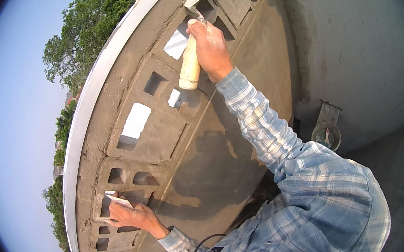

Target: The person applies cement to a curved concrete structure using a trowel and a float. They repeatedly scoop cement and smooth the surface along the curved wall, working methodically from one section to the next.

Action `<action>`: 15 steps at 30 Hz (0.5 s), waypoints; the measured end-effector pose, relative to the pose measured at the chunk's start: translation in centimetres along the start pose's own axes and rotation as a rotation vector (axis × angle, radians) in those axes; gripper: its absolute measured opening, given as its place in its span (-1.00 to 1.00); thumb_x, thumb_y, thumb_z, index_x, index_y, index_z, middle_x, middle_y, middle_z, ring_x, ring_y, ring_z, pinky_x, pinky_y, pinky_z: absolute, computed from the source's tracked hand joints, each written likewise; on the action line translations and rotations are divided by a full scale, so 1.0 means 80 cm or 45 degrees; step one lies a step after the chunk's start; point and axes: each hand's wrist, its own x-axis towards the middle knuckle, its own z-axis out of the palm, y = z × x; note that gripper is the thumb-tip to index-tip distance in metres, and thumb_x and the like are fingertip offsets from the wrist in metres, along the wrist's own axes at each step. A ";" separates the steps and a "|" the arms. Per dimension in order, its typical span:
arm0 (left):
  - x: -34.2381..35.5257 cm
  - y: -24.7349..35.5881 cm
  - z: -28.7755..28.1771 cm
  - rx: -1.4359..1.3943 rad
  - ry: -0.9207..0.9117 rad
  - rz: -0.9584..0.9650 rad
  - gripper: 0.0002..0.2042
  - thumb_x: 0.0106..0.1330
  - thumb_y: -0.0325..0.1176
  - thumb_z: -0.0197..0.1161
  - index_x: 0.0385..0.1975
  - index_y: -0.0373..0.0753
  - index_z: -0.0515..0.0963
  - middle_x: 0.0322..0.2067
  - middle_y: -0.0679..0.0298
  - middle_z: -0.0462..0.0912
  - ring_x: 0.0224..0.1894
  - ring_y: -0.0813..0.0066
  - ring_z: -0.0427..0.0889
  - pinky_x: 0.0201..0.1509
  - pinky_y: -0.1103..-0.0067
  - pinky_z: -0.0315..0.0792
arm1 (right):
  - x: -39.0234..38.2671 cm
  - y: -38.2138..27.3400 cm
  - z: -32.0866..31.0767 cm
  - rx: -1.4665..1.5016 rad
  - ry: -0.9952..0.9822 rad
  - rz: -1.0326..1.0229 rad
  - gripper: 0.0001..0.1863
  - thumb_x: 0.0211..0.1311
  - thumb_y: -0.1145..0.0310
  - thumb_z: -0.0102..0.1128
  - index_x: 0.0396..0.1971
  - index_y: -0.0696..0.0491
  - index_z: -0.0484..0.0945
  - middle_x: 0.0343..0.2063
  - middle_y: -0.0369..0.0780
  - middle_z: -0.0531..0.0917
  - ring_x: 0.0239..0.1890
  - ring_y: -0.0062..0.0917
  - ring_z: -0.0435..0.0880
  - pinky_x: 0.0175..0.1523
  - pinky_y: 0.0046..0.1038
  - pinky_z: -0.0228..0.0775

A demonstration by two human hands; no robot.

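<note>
My right hand is wrapped round the pale wooden handle of a trowel. The trowel's light metal blade points up and away, over the openings of a grey decorative block wall. Lower on the left, my left hand pinches a thin, flat, whitish piece beside one of the wall's square holes. Whether that piece is metal or plastic I cannot tell. Wet-looking grey mortar coats the block faces around both hands.
A white capping strip runs along the wall's outer edge, with trees and sky beyond. Smooth plaster lies below the blocks, crossed by my shadow. A bucket stands at the right, beside a short board.
</note>
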 end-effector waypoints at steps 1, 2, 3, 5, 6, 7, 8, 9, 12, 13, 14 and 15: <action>-0.001 -0.004 -0.002 -0.006 -0.010 -0.002 -0.46 -0.13 -0.66 0.00 -0.02 -0.21 0.50 -0.21 0.26 0.47 0.00 0.18 0.44 0.40 0.00 -0.23 | -0.003 0.005 -0.004 0.156 0.039 0.040 -0.52 0.42 0.04 -0.05 -0.33 0.24 0.50 -0.38 -0.15 0.60 -0.30 -0.49 0.51 -0.14 -0.38 0.35; -0.001 -0.005 -0.002 -0.013 -0.020 -0.005 -0.45 -0.14 -0.64 0.01 -0.01 -0.21 0.50 -0.20 0.25 0.48 0.01 0.16 0.44 0.41 0.01 -0.24 | 0.005 0.007 -0.009 0.168 0.092 -0.021 -0.52 0.41 0.03 -0.05 -0.33 0.23 0.50 -0.38 -0.16 0.59 -0.30 -0.49 0.51 -0.14 -0.38 0.35; -0.002 -0.004 -0.003 -0.004 -0.022 -0.014 -0.46 -0.13 -0.64 0.02 -0.02 -0.21 0.50 -0.21 0.25 0.48 0.01 0.17 0.44 0.40 0.00 -0.23 | 0.015 0.009 -0.016 0.172 0.145 -0.076 -0.52 0.41 0.03 -0.04 -0.33 0.22 0.50 -0.37 -0.16 0.58 -0.30 -0.49 0.51 -0.14 -0.39 0.35; -0.002 -0.001 -0.006 0.017 -0.024 -0.035 -0.48 -0.10 -0.63 0.03 -0.02 -0.21 0.51 -0.22 0.26 0.48 -0.01 0.18 0.45 0.40 0.00 -0.22 | 0.031 0.018 -0.023 0.177 0.115 -0.003 -0.54 0.41 0.02 -0.04 -0.34 0.20 0.49 -0.41 -0.20 0.55 -0.32 -0.50 0.50 -0.15 -0.41 0.35; -0.003 -0.005 -0.002 0.015 -0.007 -0.021 -0.48 -0.10 -0.65 0.01 -0.02 -0.21 0.50 -0.22 0.26 0.47 -0.01 0.19 0.45 0.39 -0.01 -0.21 | 0.041 0.019 -0.027 0.181 0.103 0.026 -0.54 0.41 0.02 -0.04 -0.34 0.19 0.48 -0.43 -0.21 0.53 -0.33 -0.51 0.49 -0.16 -0.42 0.35; -0.006 -0.013 0.002 0.014 0.010 -0.008 -0.48 -0.09 -0.66 -0.01 -0.02 -0.21 0.49 -0.21 0.27 0.46 -0.01 0.19 0.45 0.38 -0.02 -0.20 | 0.045 0.022 -0.026 0.182 0.085 0.053 -0.55 0.41 0.02 -0.04 -0.34 0.18 0.48 -0.44 -0.22 0.53 -0.34 -0.52 0.49 -0.17 -0.43 0.34; -0.008 -0.016 0.005 0.014 0.027 0.004 -0.47 -0.08 -0.68 -0.03 -0.02 -0.21 0.48 -0.21 0.28 0.46 -0.01 0.20 0.46 0.37 -0.03 -0.18 | 0.049 0.025 -0.026 0.184 0.066 0.081 -0.55 0.41 0.02 -0.04 -0.35 0.18 0.48 -0.45 -0.23 0.52 -0.36 -0.53 0.49 -0.18 -0.44 0.34; -0.005 -0.009 0.002 0.047 0.026 0.019 -0.52 -0.04 -0.68 -0.02 -0.04 -0.21 0.48 -0.22 0.27 0.46 -0.02 0.20 0.46 0.36 -0.03 -0.17 | 0.055 0.034 -0.027 0.135 0.006 -0.020 -0.59 0.41 -0.01 -0.06 -0.28 0.09 0.39 -0.65 -0.17 0.55 -0.61 -0.46 0.60 -0.44 -0.45 0.43; -0.006 -0.008 0.001 0.060 -0.050 -0.023 -0.55 0.02 -0.67 0.00 -0.04 -0.22 0.48 -0.22 0.26 0.47 -0.03 0.19 0.46 0.36 -0.03 -0.16 | 0.066 0.046 -0.028 0.115 0.006 -0.058 -0.60 0.41 0.00 -0.07 -0.29 0.09 0.39 -0.66 -0.17 0.54 -0.61 -0.47 0.60 -0.42 -0.47 0.44; -0.007 -0.010 0.002 0.061 -0.036 -0.017 -0.56 0.03 -0.67 -0.01 -0.03 -0.22 0.48 -0.22 0.26 0.47 -0.03 0.19 0.46 0.36 -0.03 -0.16 | 0.065 0.043 -0.026 0.132 0.000 -0.031 -0.61 0.40 0.00 -0.06 -0.29 0.09 0.39 -0.64 -0.17 0.54 -0.61 -0.47 0.59 -0.42 -0.47 0.44; -0.008 -0.013 0.003 0.060 -0.023 -0.010 -0.56 0.05 -0.67 -0.01 -0.03 -0.22 0.48 -0.22 0.26 0.47 -0.04 0.19 0.46 0.36 -0.02 -0.16 | 0.062 0.039 -0.026 0.148 -0.005 -0.005 -0.61 0.40 0.01 -0.06 -0.29 0.09 0.39 -0.63 -0.17 0.54 -0.61 -0.47 0.59 -0.42 -0.47 0.44; -0.008 -0.014 0.005 0.054 -0.009 -0.003 -0.56 0.06 -0.67 -0.01 -0.02 -0.22 0.48 -0.22 0.26 0.47 -0.04 0.19 0.46 0.36 -0.02 -0.16 | 0.057 0.033 -0.024 0.160 -0.008 0.017 -0.62 0.40 0.02 -0.06 -0.29 0.09 0.39 -0.61 -0.17 0.54 -0.61 -0.47 0.59 -0.41 -0.47 0.45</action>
